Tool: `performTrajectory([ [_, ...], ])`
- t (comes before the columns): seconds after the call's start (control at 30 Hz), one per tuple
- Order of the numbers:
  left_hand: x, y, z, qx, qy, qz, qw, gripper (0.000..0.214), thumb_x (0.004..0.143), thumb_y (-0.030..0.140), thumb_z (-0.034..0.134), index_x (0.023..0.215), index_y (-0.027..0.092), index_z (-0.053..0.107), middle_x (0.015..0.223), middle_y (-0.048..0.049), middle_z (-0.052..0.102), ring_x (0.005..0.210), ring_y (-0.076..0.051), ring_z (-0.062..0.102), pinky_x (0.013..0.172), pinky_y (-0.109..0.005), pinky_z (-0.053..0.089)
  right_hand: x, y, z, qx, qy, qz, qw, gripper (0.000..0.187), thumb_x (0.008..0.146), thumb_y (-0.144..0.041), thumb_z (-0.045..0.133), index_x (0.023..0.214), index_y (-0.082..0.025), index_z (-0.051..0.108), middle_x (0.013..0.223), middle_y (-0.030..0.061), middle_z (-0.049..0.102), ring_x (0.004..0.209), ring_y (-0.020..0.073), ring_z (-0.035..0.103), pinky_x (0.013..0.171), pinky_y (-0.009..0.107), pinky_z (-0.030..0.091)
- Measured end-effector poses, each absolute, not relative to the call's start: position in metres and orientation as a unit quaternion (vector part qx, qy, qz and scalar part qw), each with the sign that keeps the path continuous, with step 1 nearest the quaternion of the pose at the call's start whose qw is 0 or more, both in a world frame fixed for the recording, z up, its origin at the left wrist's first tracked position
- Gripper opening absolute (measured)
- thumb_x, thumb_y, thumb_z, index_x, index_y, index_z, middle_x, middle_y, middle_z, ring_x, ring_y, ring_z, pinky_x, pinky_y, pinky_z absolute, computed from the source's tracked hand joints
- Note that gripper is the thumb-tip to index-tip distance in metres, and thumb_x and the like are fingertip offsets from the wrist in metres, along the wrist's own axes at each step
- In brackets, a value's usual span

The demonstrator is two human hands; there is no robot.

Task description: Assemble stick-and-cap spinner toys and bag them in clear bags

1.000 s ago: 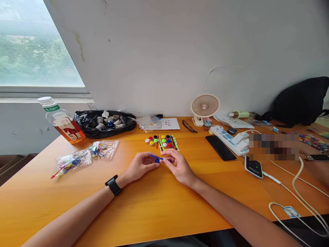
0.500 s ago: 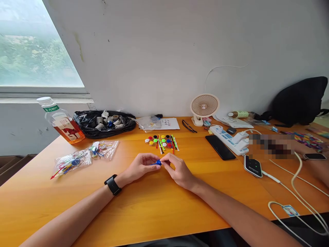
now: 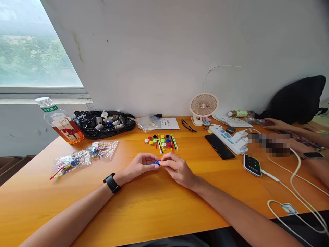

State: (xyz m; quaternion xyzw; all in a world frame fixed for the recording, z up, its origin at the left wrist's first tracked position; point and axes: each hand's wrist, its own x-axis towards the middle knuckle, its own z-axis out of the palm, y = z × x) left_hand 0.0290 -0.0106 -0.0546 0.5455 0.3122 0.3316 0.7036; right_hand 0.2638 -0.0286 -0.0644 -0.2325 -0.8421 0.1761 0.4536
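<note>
Between my two hands, just above the table, is a small blue plastic piece (image 3: 157, 163), mostly covered by fingertips. My left hand (image 3: 142, 165) pinches it from the left, with a black watch on that wrist. From the right, the thumb and index finger of my right hand (image 3: 177, 168) close on the same piece. Beyond my hands lie small round coloured pieces (image 3: 150, 142) in red, yellow, green, white, black and blue. Thin coloured arrow-tipped sticks (image 3: 159, 144) lie among and beside them.
Left are clear bags of coloured parts (image 3: 73, 162), a drink bottle (image 3: 65, 127) and a black bag of grey fittings (image 3: 105, 123). Right are a fan (image 3: 204, 105), black phone (image 3: 219, 146), power strip (image 3: 228, 140), white-edged device (image 3: 252, 165), cables (image 3: 295, 171) and another person's hands (image 3: 276, 125).
My right fingers have shifted slightly over the blue piece, which has turned a little. At the right, another person's hand has come into view near the black backpack.
</note>
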Motion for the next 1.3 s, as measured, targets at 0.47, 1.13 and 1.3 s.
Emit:
performTrajectory([
  [0.47,0.030,-0.009,-0.056,0.559,0.316,0.322,0.695,0.038,0.080,0.038,0.091,0.108,0.015,0.080,0.104,-0.0087,0.081,0.095,-0.020,0.073,0.097,-0.033,0.055,0.269,-0.026,-0.064,-0.226,-0.834,0.211,0.456,0.020,0.104,-0.017,0.062,0.110,-0.025,0.079,0.113,0.0079,0.063,0.097,0.0173,0.067,0.088,0.033,0.060],
  [1.13,0.032,-0.018,-0.059,0.733,0.336,0.389,0.446,0.015,0.088,0.023,0.075,0.101,0.016,0.077,0.100,-0.0093,0.078,0.092,-0.022,0.073,0.087,-0.032,0.058,0.267,-0.027,-0.064,-0.330,-0.825,0.277,0.366,0.011,0.102,-0.023,0.063,0.103,-0.020,0.073,0.089,0.0036,0.070,0.077,0.0164,0.063,0.071,0.029,0.050],
  [1.3,0.030,-0.019,-0.058,0.788,0.328,0.386,0.351,0.012,0.083,0.014,0.072,0.093,0.017,0.077,0.088,-0.0062,0.076,0.079,-0.018,0.069,0.077,-0.028,0.054,0.267,-0.027,-0.061,-0.324,-0.832,0.272,0.360,0.010,0.103,-0.024,0.062,0.102,-0.021,0.071,0.088,0.0029,0.067,0.075,0.0158,0.062,0.070,0.028,0.049],
])
